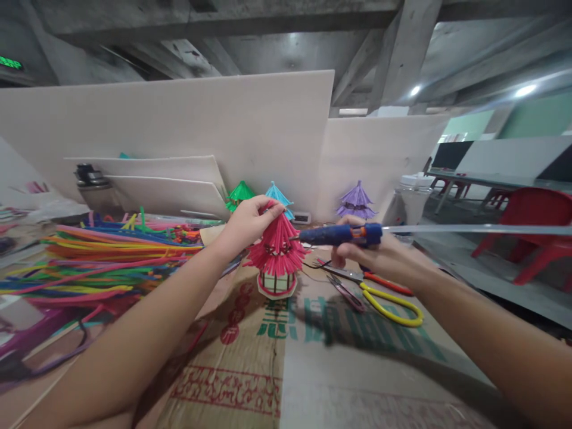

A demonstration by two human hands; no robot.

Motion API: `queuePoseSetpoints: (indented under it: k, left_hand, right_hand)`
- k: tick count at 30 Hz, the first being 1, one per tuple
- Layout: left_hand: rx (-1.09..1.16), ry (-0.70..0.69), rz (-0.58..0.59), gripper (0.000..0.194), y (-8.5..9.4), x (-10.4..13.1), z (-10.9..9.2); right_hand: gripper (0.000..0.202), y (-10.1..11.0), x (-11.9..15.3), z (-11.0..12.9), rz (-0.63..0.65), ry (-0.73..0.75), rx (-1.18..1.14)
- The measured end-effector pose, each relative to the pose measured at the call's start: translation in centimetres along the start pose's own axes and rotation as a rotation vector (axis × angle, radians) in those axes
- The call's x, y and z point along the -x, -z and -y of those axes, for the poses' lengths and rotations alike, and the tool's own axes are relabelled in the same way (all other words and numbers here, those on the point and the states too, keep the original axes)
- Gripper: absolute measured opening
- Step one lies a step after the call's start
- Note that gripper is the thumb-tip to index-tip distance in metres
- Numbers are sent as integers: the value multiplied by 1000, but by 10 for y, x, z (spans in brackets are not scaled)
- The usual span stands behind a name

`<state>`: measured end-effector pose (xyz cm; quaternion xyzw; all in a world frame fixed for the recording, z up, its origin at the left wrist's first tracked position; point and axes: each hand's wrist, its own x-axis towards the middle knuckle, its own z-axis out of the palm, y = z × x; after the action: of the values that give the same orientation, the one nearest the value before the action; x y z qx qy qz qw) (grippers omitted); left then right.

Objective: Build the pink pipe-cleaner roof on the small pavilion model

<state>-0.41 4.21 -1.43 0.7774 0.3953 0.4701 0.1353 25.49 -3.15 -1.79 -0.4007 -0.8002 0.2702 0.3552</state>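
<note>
A small pavilion model (277, 253) with a two-tiered red pipe-cleaner roof stands upright on the cardboard (241, 381). My left hand (252, 221) pinches the top of its roof from the left. In my right hand (369, 253) is a blue hot glue gun (339, 234), its tip at the right side of the upper roof tier. A long translucent glue stick (465, 229) juts out of the gun's back to the right. Whether glue is coming out of the tip is too small to tell.
Yellow-handled scissors (393, 307) and pliers (346, 292) lie right of the model. Colourful pipe cleaners (111, 256) are heaped at left. Behind stand green (241, 193), blue (279, 196) and purple (356, 199) roofed models, before white boards (268, 131). A red chair (531, 226) is at right.
</note>
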Motion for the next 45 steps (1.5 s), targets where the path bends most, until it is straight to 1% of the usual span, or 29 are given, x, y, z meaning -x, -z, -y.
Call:
queuePoseSetpoints:
  k: [3,4,5,7,9,12,15,19,22,24,26,28,30,33,35,38,42,45]
  left_hand:
    - [9,9,43,39,5,-3,7]
    - [22,-6,35,41,7,-5,10]
    - [48,-22,7,43,9,-6,11]
    - [133,-31,-89,42,15,-9,12]
    - [234,2,-168,35,21,-11,9]
    - [321,55,-200,25,26,-10,1]
    - [334,70,-165,18,26,-8,-4]
    - [267,32,-95,31,25,-4,-3]
    - [255,39,-77,31,27,0,-7]
    - [275,41,-61,31,29,3,-14]
    - [315,28,-20,32,29,6,-20]
    - [374,28,55,34,29,8,-26]
    - [455,63,147,35,28,9,-29]
    - [569,140,269,38,27,9,-32]
    - [623,171,315,40,26,9,-33]
    - [670,198,341,46,26,10,-34]
    - [664,202,345,33,27,11,-32]
    - [625,197,341,30,27,12,-31]
  right_hand:
    - [40,10,-7,-17,-93,27,-22]
    - [42,13,-10,-23,-129,35,-2]
    - [42,16,-13,-30,-164,41,20]
    - [41,22,-21,-41,-212,30,56]
    - [41,27,-30,-52,-251,-54,120]
    - [40,33,-49,-66,-283,-213,253]
    - [34,34,-71,-81,-240,-230,275]
    - [23,27,-97,-103,-159,-229,240]
    - [16,17,-115,-122,-97,-218,213]
    - [21,7,-124,-136,-69,-241,197]
    - [29,-4,-129,-150,-55,-297,186]
    - [36,-14,-130,-162,-57,-346,174]
    - [38,-22,-127,-172,-74,-367,163]
    - [37,-24,-122,-180,-103,-367,161]
    - [37,-21,-119,-182,-119,-363,175]
    - [37,-15,-116,-181,-129,-352,224]
    - [36,-10,-112,-174,-104,-344,340]
    - [37,-9,-104,-166,-87,-343,449]
